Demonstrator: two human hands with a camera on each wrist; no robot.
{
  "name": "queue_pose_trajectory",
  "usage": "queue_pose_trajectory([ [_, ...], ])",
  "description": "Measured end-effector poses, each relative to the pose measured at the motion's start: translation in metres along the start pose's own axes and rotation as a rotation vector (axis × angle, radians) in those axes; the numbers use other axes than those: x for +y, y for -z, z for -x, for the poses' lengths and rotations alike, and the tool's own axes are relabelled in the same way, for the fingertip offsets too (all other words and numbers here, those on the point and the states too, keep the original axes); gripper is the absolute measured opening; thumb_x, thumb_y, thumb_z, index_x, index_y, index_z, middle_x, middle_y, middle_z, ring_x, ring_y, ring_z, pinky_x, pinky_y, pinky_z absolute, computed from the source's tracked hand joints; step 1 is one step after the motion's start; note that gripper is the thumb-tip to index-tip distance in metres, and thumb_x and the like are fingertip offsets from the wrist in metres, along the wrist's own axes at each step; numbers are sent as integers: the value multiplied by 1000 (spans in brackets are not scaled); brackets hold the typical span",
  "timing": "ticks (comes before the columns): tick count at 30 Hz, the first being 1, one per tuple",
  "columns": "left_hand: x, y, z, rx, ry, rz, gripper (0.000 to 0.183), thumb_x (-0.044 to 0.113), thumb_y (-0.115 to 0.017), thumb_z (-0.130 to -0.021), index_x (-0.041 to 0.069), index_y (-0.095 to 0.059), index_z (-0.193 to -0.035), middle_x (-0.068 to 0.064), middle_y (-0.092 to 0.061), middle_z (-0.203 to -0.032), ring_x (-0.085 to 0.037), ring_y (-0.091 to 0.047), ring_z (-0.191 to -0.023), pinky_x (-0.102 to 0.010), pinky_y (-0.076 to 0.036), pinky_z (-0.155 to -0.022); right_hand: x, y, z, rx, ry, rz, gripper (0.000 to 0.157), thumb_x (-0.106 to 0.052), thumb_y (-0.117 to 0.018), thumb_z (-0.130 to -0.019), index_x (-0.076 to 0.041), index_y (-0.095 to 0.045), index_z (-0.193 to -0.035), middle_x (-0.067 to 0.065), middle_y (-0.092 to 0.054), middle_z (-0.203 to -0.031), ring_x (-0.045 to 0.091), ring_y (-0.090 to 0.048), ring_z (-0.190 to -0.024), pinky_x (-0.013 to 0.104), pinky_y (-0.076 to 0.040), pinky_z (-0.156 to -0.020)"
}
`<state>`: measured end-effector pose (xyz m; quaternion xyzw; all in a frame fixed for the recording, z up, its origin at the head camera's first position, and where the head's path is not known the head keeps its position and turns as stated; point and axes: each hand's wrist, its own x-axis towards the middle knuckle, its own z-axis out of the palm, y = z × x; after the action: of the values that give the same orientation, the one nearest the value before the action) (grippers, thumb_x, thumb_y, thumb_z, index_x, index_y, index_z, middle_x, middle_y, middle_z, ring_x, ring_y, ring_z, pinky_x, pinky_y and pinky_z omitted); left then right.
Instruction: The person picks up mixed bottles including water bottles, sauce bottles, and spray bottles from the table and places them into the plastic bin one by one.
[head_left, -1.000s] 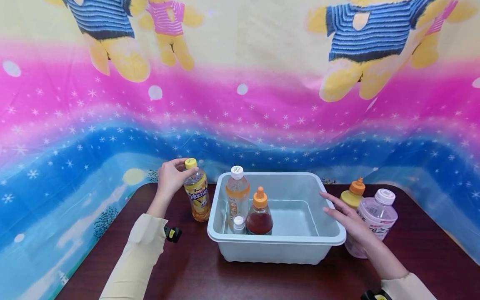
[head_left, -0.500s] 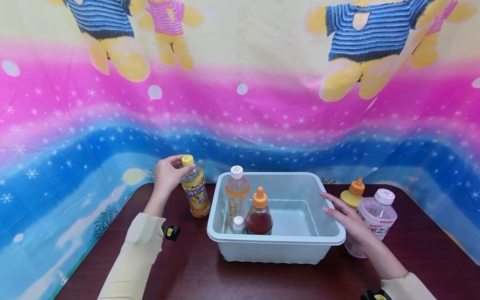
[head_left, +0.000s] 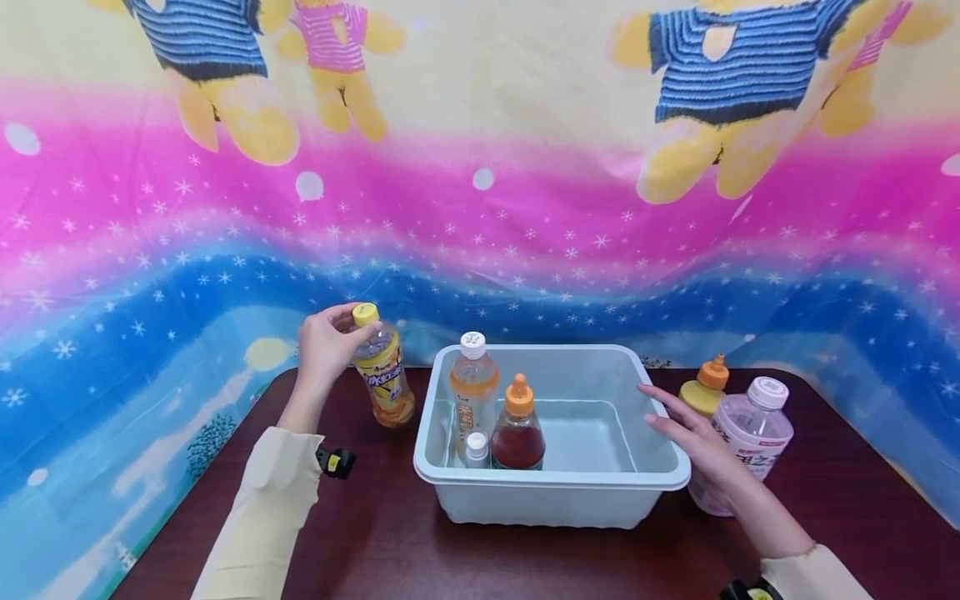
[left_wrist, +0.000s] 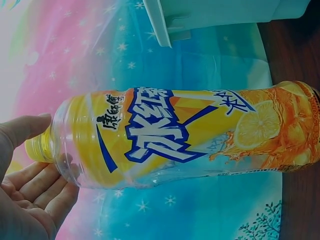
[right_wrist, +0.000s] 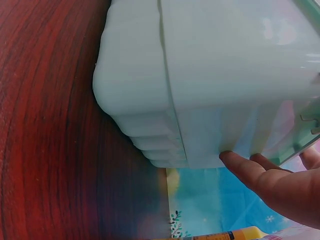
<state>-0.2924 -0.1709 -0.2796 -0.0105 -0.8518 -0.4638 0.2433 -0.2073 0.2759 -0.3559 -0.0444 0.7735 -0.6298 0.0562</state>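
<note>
My left hand pinches the yellow cap of an iced tea bottle, which leans slightly to the left of a pale blue plastic bin. The left wrist view shows thumb and fingers around the cap and neck of this bottle, its yellow label facing the camera. At the bin's right side is my right hand, with extended fingers. Its fingertips touch the bin's outer wall below the rim in the right wrist view.
Inside the bin stand a white-capped drink bottle, a small white-capped bottle and an orange-topped bottle of dark red liquid. Right of it are a yellow squeeze bottle and a clear pinkish bottle. A printed curtain hangs behind the table.
My left hand has moved a little left and farther back, carrying the iced tea bottle away from the bin. The right hand and the bin have stayed in place.
</note>
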Motion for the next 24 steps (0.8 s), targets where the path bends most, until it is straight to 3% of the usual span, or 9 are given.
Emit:
queue_pose_trajectory([
  [24, 12, 12, -2, 149, -47, 24, 46, 27, -74, -76, 5, -63, -114, -16, -66, -105, -27, -63, -93, -41, -50, -81, -2, 1, 0, -22, -7, -8, 57, -28, -46, -95, -17, -22, -145, 22, -3, -150, 46, -20, -129, 48, -47, -86],
])
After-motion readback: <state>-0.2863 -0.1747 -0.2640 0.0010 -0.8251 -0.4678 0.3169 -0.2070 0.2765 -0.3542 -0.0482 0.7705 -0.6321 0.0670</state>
